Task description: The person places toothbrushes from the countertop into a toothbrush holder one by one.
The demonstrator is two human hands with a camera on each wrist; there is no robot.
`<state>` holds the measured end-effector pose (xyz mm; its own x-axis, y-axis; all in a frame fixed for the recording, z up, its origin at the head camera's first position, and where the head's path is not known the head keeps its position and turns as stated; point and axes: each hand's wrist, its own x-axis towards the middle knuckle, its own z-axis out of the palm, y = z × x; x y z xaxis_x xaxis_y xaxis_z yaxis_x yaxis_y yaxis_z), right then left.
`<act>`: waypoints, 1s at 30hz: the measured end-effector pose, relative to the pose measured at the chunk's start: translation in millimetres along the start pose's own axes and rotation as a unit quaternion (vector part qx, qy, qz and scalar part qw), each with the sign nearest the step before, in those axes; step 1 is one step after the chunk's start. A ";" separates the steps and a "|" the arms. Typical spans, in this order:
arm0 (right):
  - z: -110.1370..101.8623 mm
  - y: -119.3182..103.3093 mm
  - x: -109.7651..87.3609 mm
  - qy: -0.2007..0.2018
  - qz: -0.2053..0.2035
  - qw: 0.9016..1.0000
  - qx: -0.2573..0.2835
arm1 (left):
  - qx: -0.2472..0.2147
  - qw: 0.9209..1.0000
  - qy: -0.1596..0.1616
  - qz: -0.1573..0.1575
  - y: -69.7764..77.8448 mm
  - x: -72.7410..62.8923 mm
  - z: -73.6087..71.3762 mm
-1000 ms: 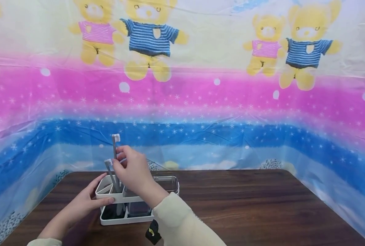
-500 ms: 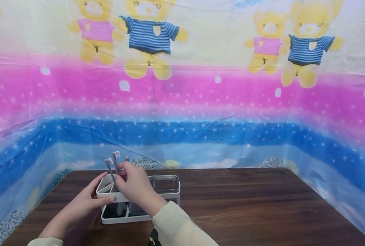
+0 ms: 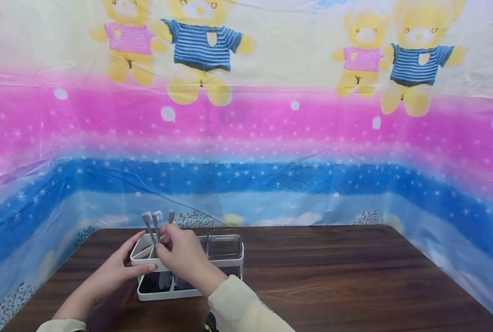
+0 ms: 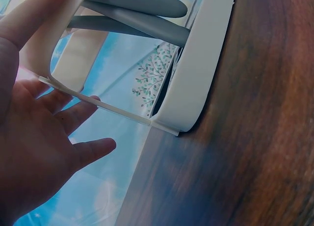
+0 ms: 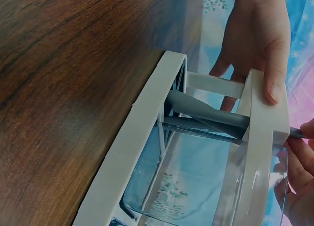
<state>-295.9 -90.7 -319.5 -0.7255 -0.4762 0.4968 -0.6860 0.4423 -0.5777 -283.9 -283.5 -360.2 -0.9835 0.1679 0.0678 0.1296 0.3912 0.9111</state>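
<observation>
A white two-tier toothbrush holder (image 3: 188,265) stands on the table. My left hand (image 3: 111,272) grips its left end at the upper tier, thumb in front and fingers behind. My right hand (image 3: 184,251) pinches a grey toothbrush (image 3: 157,226) by its shaft, bristles upward, above the left part of the holder. Beside it leans another grey toothbrush (image 3: 148,226), and a third grey tip shows behind the right hand. In the left wrist view, several grey handles (image 4: 142,22) reach down to the lower tier. In the right wrist view, the left thumb presses the upper rim.
Clear cups (image 3: 225,247) sit in the holder's right compartments. The dark wooden table (image 3: 333,276) extends to the right. Behind it hangs a cloth (image 3: 250,124) printed with bears and snowflakes.
My right hand has lowered the toothbrush into the holder, so its head sits about level with the neighbouring one. The left hand stays on the holder's end.
</observation>
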 end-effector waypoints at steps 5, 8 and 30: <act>0.5 -0.3 -1.6 -0.012 0.003 1.000 -0.012 | -0.004 1.000 -0.002 0.011 -1.5 1.0 0.0; 1.1 -0.2 -2.7 -0.019 -0.003 0.999 -0.028 | -0.009 1.000 -0.005 0.017 -2.7 1.8 0.0; 7.0 0.8 -2.5 -0.026 -0.045 0.991 -0.121 | 0.012 1.000 -0.005 0.005 -3.1 -0.1 -2.1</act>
<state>-294.2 -94.4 -325.7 -0.6610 -0.5580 0.5017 -0.7458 0.5623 -0.3572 -284.4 -286.6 -362.1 -0.9808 0.1812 0.0724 0.1424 0.4107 0.9006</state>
